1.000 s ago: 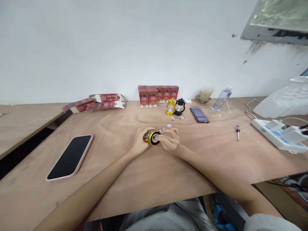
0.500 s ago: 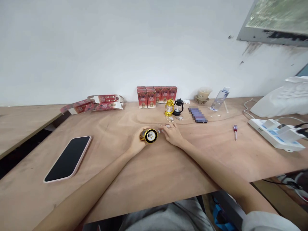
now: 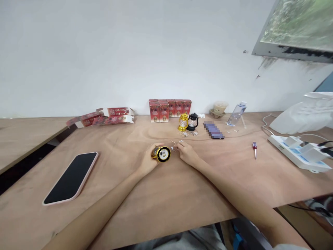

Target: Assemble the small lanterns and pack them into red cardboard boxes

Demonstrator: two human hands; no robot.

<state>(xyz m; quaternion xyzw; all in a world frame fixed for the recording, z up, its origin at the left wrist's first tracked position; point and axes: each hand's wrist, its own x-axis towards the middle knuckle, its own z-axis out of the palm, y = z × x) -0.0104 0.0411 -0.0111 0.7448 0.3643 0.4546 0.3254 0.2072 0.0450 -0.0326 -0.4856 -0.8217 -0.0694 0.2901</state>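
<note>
My left hand [image 3: 149, 159] is wrapped round a small gold lantern [image 3: 154, 152] lying on its side. The lantern's round base faces me, with a black ring and a white centre holding small parts. My right hand [image 3: 188, 153] rests on the table just right of it, thumb and fingertips drawn together low over the wood. Whatever lies between those fingertips is too small to make out. Beside them are tiny white and metallic pieces [image 3: 172, 148]. Farther back stand an upright gold lantern [image 3: 182, 123] and a black lantern [image 3: 193, 122], with small clear packets [image 3: 184, 134] before them.
Red boxes [image 3: 159, 111] stand by the wall; opened red cartons [image 3: 114, 116] lie left. A pink-edged phone [image 3: 71, 178] is near my left arm. Rightward are a blurred-screen phone [image 3: 213, 130], lidded cup [image 3: 220, 108], bottle [image 3: 236, 114], screwdriver [image 3: 255, 150] and power strip [image 3: 299, 152].
The camera has tilted up slightly, so everything sits lower in view. My right fingertips have drawn back a little, uncovering a small piece. My left hand keeps its hold on the lantern.
</note>
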